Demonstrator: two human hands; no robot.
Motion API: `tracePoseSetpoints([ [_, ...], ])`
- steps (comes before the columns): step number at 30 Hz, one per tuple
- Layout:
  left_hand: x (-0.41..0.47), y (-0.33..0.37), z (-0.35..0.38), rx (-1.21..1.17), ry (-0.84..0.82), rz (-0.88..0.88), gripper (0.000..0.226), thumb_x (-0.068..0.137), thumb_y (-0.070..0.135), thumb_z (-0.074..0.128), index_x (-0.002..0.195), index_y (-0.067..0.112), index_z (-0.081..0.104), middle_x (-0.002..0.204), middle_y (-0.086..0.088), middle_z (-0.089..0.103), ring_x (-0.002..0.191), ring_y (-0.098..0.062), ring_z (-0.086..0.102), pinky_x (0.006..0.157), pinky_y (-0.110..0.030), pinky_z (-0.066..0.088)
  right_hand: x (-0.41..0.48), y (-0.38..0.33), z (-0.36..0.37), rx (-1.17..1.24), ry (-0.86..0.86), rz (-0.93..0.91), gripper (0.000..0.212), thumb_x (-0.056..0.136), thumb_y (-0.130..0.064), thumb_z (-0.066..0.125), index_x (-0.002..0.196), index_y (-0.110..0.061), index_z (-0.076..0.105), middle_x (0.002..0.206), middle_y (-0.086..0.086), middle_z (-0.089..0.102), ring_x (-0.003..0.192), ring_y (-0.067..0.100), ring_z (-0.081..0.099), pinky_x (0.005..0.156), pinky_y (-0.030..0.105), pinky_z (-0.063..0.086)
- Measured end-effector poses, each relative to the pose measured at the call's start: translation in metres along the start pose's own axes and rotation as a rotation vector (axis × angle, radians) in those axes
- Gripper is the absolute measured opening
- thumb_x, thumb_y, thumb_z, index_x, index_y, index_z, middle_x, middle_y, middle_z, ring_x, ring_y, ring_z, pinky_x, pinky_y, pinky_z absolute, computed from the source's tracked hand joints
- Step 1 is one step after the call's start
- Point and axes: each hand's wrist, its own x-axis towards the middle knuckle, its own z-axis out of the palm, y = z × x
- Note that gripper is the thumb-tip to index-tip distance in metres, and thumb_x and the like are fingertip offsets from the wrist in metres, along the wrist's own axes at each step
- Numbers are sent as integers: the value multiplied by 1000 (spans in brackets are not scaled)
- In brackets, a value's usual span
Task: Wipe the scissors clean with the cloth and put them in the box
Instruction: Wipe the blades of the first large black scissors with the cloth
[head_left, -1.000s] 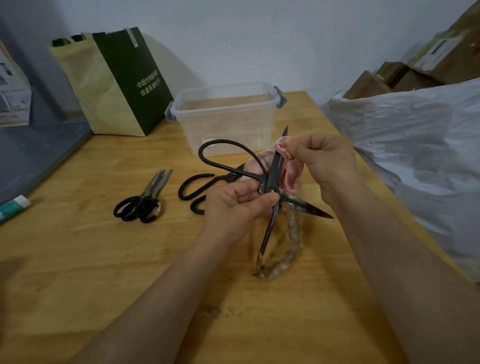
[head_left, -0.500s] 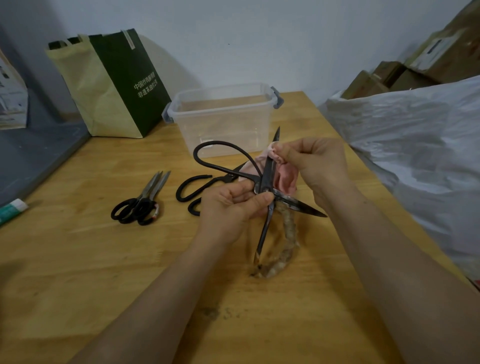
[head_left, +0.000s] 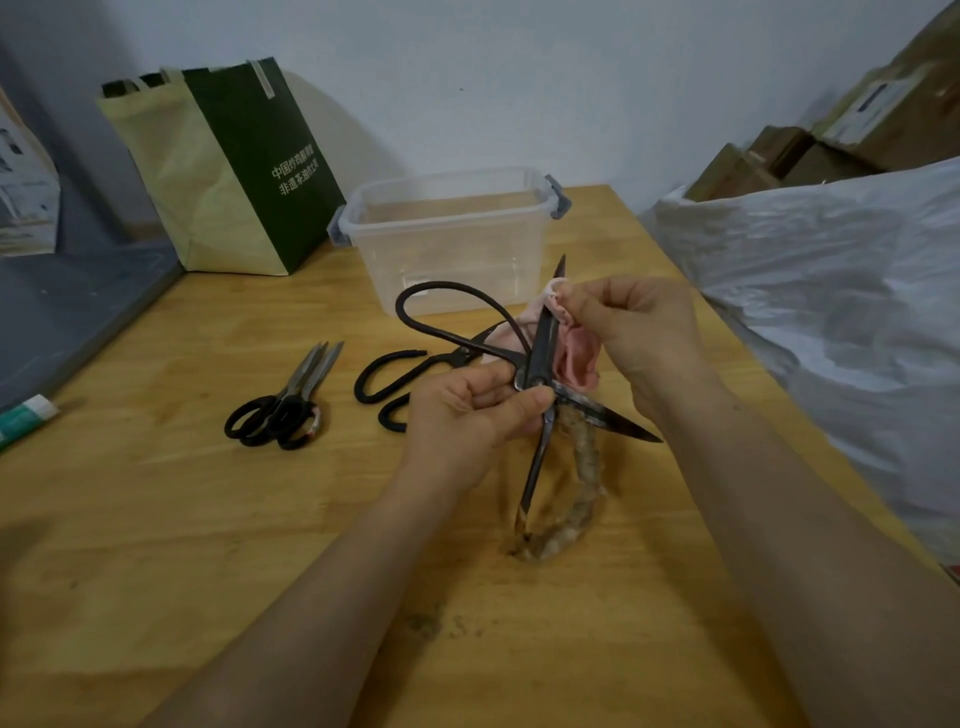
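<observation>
The large scissors (head_left: 544, 332) are dark forged metal with a matt finish; the blades are dull grey with brownish tarnish near the pivot. The cloth (head_left: 576, 358) is soft pink fabric, creased, and its hanging end is stained brown and coarse-looking. The box (head_left: 452, 249) is clear, smooth plastic, faintly glossy, with grey plastic clips (head_left: 558, 197). The table (head_left: 156, 519) is pale wood with a smooth satin finish and visible grain. The small scissors (head_left: 291, 400) have bright metal blades and black plastic handles. The bag (head_left: 228, 171) is matt and paper-like.
</observation>
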Motion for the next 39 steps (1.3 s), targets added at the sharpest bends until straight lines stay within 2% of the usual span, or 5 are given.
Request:
tracePoseSetpoints([
  [11,0,2,0,-7,21,-14,40,75,-7,71,114,-11,61,97,-22,71,78,-18,69,64,-24,58,2,0,2,5,10,-18,22,83,-16,70,64,-6,62,39,-4,57,31,6,47,40,17,44],
  [16,1,4,-6,-45,-24,-4,20,77,-7,69,91,7,70,79,-3,75,71,-11,70,61,-21,56,-5,4,0,43,-212,45,21,84,-10,67,66,0,63,41,2,58,30,7,46,35,13,37],
  [23,-1,4,-1,-12,-37,2,19,75,-9,70,92,-1,68,78,-7,74,68,-12,69,60,-21,57,8,3,3,7,65,-45,23,82,-14,71,61,-11,62,40,-8,56,34,2,47,42,13,42],
  [29,0,5,-5,-65,-45,-33,20,78,-6,68,92,8,70,83,-6,75,73,-13,71,61,-20,56,-4,6,-1,-8,-209,47,23,83,-16,69,62,-7,65,42,3,58,32,9,47,38,15,38],
  [39,-2,5,-2,-5,-121,-23,20,75,-8,69,91,4,69,80,-5,75,70,-13,70,61,-21,57,8,2,2,26,55,-10,23,83,-14,70,61,-11,62,36,-8,54,30,1,44,37,10,33],
])
